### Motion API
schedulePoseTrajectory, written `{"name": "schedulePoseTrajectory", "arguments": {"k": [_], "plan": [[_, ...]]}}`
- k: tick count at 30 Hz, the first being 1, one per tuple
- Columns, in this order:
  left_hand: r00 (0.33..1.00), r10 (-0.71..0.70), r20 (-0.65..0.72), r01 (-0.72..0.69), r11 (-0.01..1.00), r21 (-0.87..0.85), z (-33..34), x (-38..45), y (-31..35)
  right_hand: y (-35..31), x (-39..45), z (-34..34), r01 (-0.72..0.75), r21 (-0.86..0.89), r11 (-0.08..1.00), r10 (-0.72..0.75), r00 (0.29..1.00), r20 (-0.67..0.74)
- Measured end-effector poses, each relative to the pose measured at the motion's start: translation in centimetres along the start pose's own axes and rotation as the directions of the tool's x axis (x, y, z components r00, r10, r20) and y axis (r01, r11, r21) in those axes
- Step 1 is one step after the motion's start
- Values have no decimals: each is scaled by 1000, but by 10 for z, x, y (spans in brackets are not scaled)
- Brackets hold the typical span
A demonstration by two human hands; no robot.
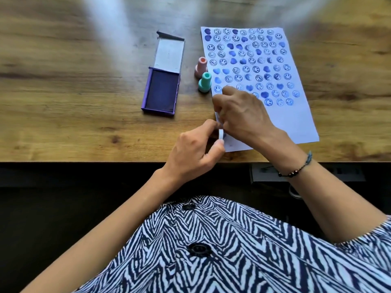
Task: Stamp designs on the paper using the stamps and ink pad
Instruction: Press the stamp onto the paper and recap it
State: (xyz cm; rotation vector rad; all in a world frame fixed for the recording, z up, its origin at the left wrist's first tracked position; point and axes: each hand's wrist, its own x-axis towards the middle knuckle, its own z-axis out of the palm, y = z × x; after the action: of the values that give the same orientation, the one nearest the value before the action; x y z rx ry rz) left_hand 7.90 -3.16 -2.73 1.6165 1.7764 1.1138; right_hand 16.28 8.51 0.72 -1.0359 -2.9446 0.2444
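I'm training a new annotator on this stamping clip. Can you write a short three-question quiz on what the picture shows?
1. True or false: the ink pad has its lid open.
2. Which two stamps stand on the table between the ink pad and the paper?
A. pink stamp and teal stamp
B. red and yellow
C. two black ones
3. Fill in: the left hand and right hand meet over the paper's ____ left corner, pinching a small white object.

Key: 1 true; 2 A; 3 near
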Motion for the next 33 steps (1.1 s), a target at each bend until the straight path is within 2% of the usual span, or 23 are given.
{"name": "schedulePoseTrajectory", "arguments": {"k": [4, 7, 8, 10, 13, 16, 18, 24, 28, 33], "plan": [[1000, 3, -12, -3, 1000, 9, 1, 0, 2, -2, -1, 0, -16, 15, 1000, 16, 1000, -17], [1000, -3, -28, 3, 1000, 6, 0, 0, 3, -2, 0, -3, -25, 31, 999, 24, 999, 37], [999, -3, -32, 3, 1000, 6, 0, 0, 3, -1, 0, -5, -28, 70, 997, 25, 999, 46], [999, -4, -34, 4, 1000, 3, 2, 0, 3, 7, -4, -10, -76, 269, 960, 84, 996, -17], [999, -8, -42, 8, 1000, -4, 2, 0, 4, 21, -19, -24, -168, 581, 796, 317, 934, -164], [998, -21, -52, 20, 1000, -17, 1, -1, 3, 33, -36, -31, -209, 786, 582, 459, 882, -105], [998, -35, -48, 34, 999, -35, 1, -1, 4, 34, -45, -28, -245, 840, 484, 492, 870, -30], [993, -95, -67, 83, 983, -166, -2, 0, 10, 20, -57, -15, -254, 901, 351, 482, 874, 58], [984, -150, -100, 119, 958, -261, -4, 1, 12, 2, -61, -13, -210, 963, 170, 422, 898, 121], [978, -188, -89, 152, 938, -312, -4, 1, 11, -9, -61, -15, -188, 965, 181, 365, 924, 112]]}}
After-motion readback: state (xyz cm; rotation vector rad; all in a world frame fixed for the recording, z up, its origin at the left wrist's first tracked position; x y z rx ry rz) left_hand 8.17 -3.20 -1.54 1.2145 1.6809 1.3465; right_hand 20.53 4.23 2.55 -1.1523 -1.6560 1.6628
